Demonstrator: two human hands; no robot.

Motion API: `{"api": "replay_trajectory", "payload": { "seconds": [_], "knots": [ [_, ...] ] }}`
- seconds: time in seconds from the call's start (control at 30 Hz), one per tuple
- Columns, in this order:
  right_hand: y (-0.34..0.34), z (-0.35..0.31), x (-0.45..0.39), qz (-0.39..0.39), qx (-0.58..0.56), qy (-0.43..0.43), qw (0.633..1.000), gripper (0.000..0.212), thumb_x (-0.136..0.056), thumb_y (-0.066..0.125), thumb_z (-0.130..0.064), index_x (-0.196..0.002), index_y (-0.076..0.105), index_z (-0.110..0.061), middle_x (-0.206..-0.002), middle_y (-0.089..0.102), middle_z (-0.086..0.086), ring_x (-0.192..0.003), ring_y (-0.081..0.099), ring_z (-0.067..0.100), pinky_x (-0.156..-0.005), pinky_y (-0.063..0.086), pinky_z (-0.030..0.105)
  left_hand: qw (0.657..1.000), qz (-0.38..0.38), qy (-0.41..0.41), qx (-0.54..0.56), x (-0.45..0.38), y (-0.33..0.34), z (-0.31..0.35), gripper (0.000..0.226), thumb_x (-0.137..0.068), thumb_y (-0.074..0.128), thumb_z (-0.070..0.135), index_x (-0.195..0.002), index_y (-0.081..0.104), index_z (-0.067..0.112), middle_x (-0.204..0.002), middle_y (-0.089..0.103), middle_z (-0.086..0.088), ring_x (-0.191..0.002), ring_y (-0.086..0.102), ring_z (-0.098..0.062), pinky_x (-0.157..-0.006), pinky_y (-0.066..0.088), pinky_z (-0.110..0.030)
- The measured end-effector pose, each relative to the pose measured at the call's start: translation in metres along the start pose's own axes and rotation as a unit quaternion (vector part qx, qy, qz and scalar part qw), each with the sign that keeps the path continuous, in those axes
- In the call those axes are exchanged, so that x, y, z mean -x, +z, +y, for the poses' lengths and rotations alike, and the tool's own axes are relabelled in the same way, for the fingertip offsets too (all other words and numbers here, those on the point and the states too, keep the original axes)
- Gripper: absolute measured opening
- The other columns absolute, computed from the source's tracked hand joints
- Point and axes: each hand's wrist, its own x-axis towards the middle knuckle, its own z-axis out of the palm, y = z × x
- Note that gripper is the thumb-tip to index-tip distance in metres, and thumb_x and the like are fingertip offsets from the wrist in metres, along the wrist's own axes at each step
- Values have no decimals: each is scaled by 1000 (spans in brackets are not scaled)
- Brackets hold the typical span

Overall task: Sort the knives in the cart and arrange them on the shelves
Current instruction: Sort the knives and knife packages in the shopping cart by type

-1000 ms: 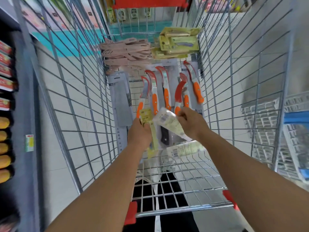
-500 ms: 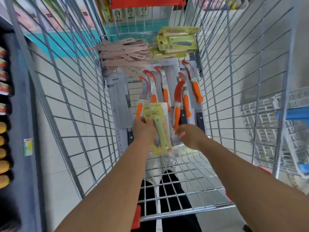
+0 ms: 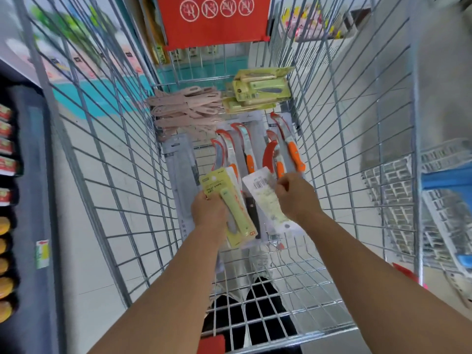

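since half a second ago the right hand [image 3: 296, 198] has lifted a white-backed knife pack [image 3: 268, 198] off the cart floor, where before it reached down empty; the left hand [image 3: 210, 213] has kept its hold throughout. wire cart [image 3: 107, 159]: landmark for all entries below. left hand, over the middle of the cart floor: fingers curled round a yellow-green fruit knife pack [image 3: 229, 208], label face up, the pack's long axis running toward the cart's near end. right hand, just beside it toward the cart's right wall: thumb and fingers pinch the top edge of the white-backed knife pack, barcode side up, the pack hanging down toward the near end. the two packs sit close together, edges near but whether they touch cannot be told. on the cart floor beyond the hands: orange-handled knives [image 3: 255, 152] with red blade guards, laid in a row. against the left part of the floor: a grey carded knife [image 3: 182, 169], lying flat. at the far end, left: a pile of pink knives [image 3: 184, 111]. at the far end, right: a stack of yellow-green packs [image 3: 258, 90]. on the far wall, above: a red sign [image 3: 214, 21]. outside the cart's left wall: a dark shelf [image 3: 30, 200] with blurred goods.
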Motion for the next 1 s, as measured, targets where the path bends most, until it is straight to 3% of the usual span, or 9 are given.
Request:
{"api": "replay_trajectory", "payload": {
  "seconds": [0.07,0.17,0.3,0.5,0.6,0.7,0.77,0.83,1.0],
  "knots": [
    [0,-15,2,61,-34,-17,997,7,-95,47,-20,-89,50,-18,-67,51,-9,-61,51,15,-52,34,27,1000,-16,-1,13,0,-1,9,20,-96,44,14,-82,57,18,-85,61,-6,-73,56,-21,-66,47,-32],
    [-3,-34,-1,100,-68,-60,991,5,-93,48,-17,-89,51,-16,-72,58,-3,-65,54,19,-58,40,32,998,-50,-9,44,-3,0,23,17,-94,46,12,-82,57,18,-93,64,-12,-82,60,-26,-73,51,-38],
    [-10,-49,-17,103,-77,-82,988,3,-88,56,-14,-91,56,-15,-82,65,-1,-72,57,17,-62,43,31,990,-90,-39,106,-10,9,42,22,-91,48,8,-109,59,14,-107,65,-15,-95,63,-30,-87,51,-45],
    [-13,-55,-50,91,-80,-147,982,18,-82,59,-11,-79,49,-26,-96,68,-2,-83,61,17,-67,46,27,966,-112,-89,216,-26,41,76,32,-88,42,-5,-115,57,5,-84,59,-12,-67,53,-21,-65,46,-34],
    [-12,-54,-71,79,-38,-200,976,15,-78,58,-8,-81,51,-21,-99,65,1,-86,57,22,-66,40,30,948,-146,-91,268,-32,61,99,34,-88,44,-8,-119,56,-1,-97,60,-17,-83,56,-26,-71,48,-36],
    [-15,-56,-92,95,-34,-237,966,12,-74,55,-11,-84,53,-18,-95,60,-1,-83,50,18,-55,26,17,922,-168,-96,334,-35,79,116,24,-96,46,8,-118,56,7,-91,62,-11,-77,60,-21,-61,50,-28],
    [-17,-57,-106,99,-25,-252,962,15,-73,59,-7,-86,57,-13,-99,59,2,-90,48,18,-62,30,15,901,-197,-102,372,-41,88,121,30,-100,40,30,-113,57,10,-86,64,-6,-72,62,-17,-57,51,-23],
    [-17,-56,-118,84,6,-256,963,20,-75,61,-4,-95,63,-9,-112,59,8,-103,50,25,-83,35,19,891,-212,-116,384,-48,98,125,51,-96,38,51,-114,58,7,-90,65,-8,-76,64,-19,-59,55,-25],
    [-16,-56,-135,46,-18,-227,973,31,-82,47,-11,-103,69,-5,-121,60,13,-114,52,32,-97,33,25,916,-147,-164,335,-68,126,132,45,-97,52,28,-128,49,-3,-112,64,-20,-81,66,-26,-58,57,-31]
  ]
}}
